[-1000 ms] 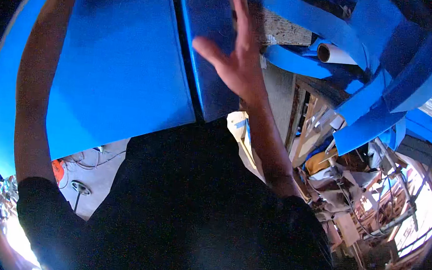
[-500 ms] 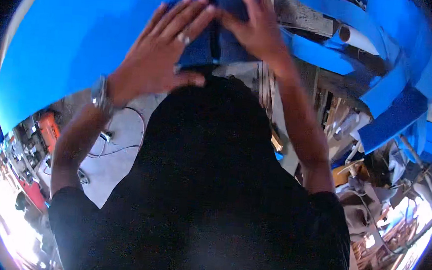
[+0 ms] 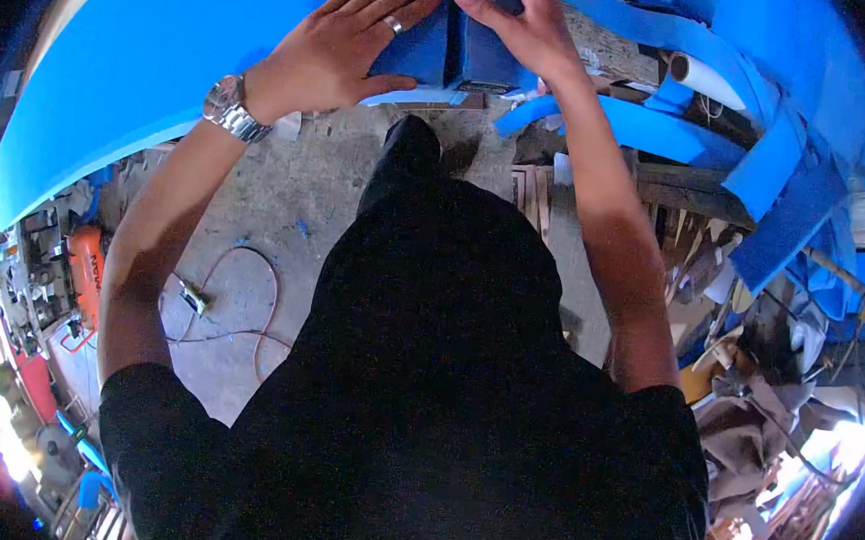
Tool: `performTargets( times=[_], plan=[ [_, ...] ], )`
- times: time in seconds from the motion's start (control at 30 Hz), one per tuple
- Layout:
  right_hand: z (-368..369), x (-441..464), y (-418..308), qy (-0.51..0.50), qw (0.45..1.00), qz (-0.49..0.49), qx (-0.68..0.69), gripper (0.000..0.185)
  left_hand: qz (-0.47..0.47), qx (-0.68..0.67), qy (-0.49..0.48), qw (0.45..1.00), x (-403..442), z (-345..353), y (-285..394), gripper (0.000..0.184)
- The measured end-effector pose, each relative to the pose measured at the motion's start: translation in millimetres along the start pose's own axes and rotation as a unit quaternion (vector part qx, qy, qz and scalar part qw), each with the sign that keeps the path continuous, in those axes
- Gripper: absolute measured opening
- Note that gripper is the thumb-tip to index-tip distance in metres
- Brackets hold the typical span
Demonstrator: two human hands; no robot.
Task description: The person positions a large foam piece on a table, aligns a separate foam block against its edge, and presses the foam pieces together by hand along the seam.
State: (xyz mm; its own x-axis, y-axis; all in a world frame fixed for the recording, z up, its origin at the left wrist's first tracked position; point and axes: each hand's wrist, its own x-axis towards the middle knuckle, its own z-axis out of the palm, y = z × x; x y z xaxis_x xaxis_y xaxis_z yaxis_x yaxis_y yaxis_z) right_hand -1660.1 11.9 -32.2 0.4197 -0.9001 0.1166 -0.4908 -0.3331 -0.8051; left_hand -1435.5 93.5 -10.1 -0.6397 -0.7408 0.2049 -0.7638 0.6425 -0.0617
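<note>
My left hand (image 3: 329, 54), with a ring and a wristwatch, lies flat with fingers spread on a large blue foam-like sheet (image 3: 156, 60). Its thumb points right along the sheet's near edge. My right hand (image 3: 534, 34) rests on a narrower dark blue piece (image 3: 482, 61) to the right, thumb stretched left and the other fingers partly cut off by the top of the view. A straight dark gap runs between the sheet and the narrower piece, and the hands sit on either side of it. Neither hand grips anything.
Blue offcut strips (image 3: 653, 125) and a white cardboard-cored roll (image 3: 712, 79) lie at right. Wood scraps and crumpled cloth (image 3: 742, 432) pile up below them. On the concrete floor at left lie a looped hose (image 3: 276, 289) and an orange machine (image 3: 85, 268).
Both hands have moved slightly apart and settled on the blue surfaces. The view has shifted, showing more floor and my leg below the sheet.
</note>
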Motion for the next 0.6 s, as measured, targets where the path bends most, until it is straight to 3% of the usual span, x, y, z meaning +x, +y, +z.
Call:
performTargets(
  times=[0.13,0.5,0.6],
  plan=[
    [9,3,3,0.031,0.998,-0.040,0.031,0.080,0.002,-0.003,-0.002,1.000,1,1,-1,0.079],
    [17,9,10,0.042,0.999,-0.023,0.024,0.080,0.023,0.007,0.023,0.999,-4,11,-10,0.078],
    [30,9,28,0.112,0.988,-0.046,-0.098,0.086,0.029,0.000,0.017,0.999,-4,10,-11,0.080]
  ],
)
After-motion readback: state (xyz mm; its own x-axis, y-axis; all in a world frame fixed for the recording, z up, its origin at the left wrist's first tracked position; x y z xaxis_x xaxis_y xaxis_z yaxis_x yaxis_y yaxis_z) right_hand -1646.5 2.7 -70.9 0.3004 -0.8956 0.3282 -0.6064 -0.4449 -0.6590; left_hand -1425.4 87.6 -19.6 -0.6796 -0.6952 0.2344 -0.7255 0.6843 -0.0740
